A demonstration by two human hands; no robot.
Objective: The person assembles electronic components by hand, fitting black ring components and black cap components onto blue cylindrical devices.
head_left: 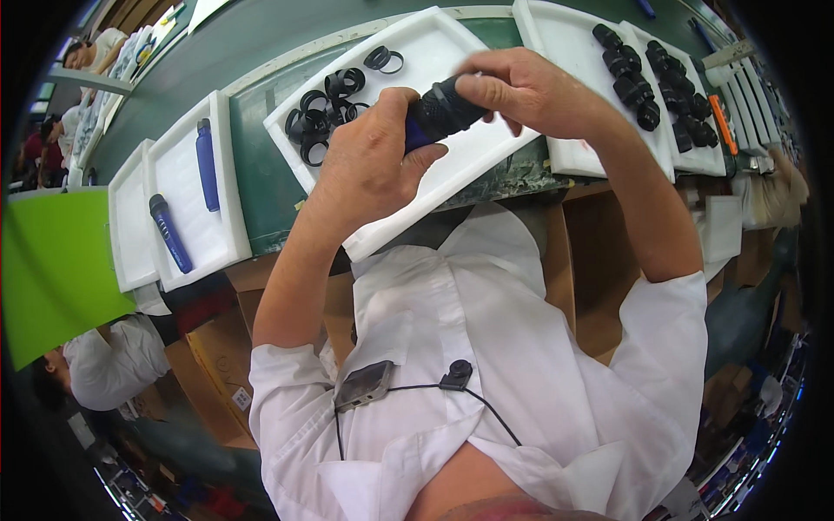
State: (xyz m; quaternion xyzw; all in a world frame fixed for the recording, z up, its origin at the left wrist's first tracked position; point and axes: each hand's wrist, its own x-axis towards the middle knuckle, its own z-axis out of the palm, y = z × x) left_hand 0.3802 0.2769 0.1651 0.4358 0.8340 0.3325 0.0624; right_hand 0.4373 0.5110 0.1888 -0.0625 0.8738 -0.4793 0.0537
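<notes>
Over the middle white foam tray (452,187), my hands hold a dark blue tube with a black ribbed head (443,108), shaped like a flashlight. My left hand (367,161) is closed around its blue body, with the thumb lying along the near side. At the far end of the black head, my right hand (534,91) grips with thumb and fingers; its fingertips are slightly blurred. Several black rings (346,82) lie loose in the tray beyond my left hand. Two more rings (384,59) sit nearer its far edge.
On the left, a foam tray (230,174) holds a blue tube (207,165) and a black-headed blue tube (170,233). Black ribbed heads (627,74) fill rows in foam trays at right. An orange tool (723,126) lies beyond. Cardboard boxes (599,260) stand below the bench; co-workers sit at left.
</notes>
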